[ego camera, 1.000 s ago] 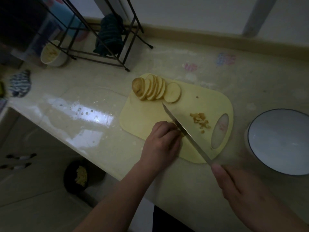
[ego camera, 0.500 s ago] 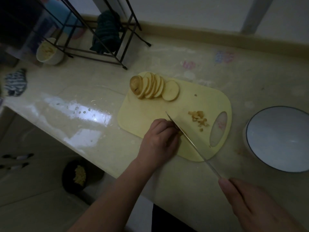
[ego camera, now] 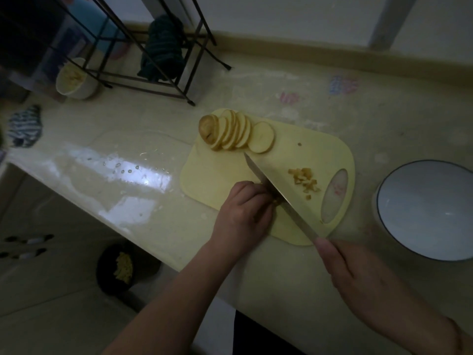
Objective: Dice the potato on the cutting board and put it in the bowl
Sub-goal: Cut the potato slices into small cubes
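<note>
Head view. The right hand (ego camera: 358,278), at the lower right of the frame, grips the handle of the knife (ego camera: 276,196); the blade runs diagonally up and left across the cutting board (ego camera: 320,149). The left hand (ego camera: 243,213), at centre frame, has its fingers curled over a small potato piece (ego camera: 275,201) right beside the blade; most of that piece is hidden by the fingers.

Step in hand, as judged: dicing the held piece. To do it well, keep the left fingertips tucked back from the edge, keep the blade vertical, and cut in even strokes.

The potato slices (ego camera: 238,134) lie fanned and overlapping at the upper left of the board, pale with a brown skin end. A small heap of diced potato (ego camera: 304,181) lies near the board's oval handle hole. The bowl (ego camera: 425,211), white with a dark rim, stands on the desk (ego camera: 256,85) at the right of the frame, apart from the board.
</note>
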A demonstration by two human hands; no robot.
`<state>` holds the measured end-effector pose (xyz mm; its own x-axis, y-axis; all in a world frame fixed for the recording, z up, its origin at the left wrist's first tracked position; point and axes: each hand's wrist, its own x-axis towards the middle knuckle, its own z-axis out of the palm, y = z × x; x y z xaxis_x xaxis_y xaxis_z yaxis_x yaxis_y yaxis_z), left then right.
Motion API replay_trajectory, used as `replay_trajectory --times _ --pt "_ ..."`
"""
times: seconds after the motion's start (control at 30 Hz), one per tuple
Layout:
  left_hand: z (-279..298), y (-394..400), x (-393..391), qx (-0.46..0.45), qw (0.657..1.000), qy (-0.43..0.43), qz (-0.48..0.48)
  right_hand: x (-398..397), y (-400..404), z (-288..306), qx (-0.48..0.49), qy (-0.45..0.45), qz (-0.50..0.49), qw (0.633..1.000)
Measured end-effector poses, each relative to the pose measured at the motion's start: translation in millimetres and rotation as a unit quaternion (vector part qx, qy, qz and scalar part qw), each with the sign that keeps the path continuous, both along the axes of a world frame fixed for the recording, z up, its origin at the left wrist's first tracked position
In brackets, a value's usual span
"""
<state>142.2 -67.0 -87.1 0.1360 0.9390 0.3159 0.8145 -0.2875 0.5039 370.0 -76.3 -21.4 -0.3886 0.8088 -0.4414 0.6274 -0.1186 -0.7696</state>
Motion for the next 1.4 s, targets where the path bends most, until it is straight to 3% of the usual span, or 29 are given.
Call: replay_trajectory --times 0.4,0.57,0.8,1.07,1.4 --pt "-1.0 -3.7 -3.5 0.003 1.0 -0.009 -0.012 2.1 -6.4 0.3 -0.012 -0.012 -0.015 1.0" --pt "-0.4 -5.4 1.7 -0.005 1.0 -0.012 0.002 -9.2 -6.3 -2.7 0.035 -0.023 0.007 0.999" --pt "0.5 -4.5 0.1 0.008 1.0 -0.011 0.006 4.2 5.0 -7.0 -0.039 0.021 -0.019 0.999" --pt "1.5 -3.6 -0.4 0.008 1.0 0.003 0.011 2.7 -14.1 5.8 0.019 -0.005 -0.011 1.0" --pt "3.5 -3.3 -1.4 -0.001 1.0 0.0 0.001 10.7 -27.8 8.5 0.005 -0.044 -0.009 0.999"
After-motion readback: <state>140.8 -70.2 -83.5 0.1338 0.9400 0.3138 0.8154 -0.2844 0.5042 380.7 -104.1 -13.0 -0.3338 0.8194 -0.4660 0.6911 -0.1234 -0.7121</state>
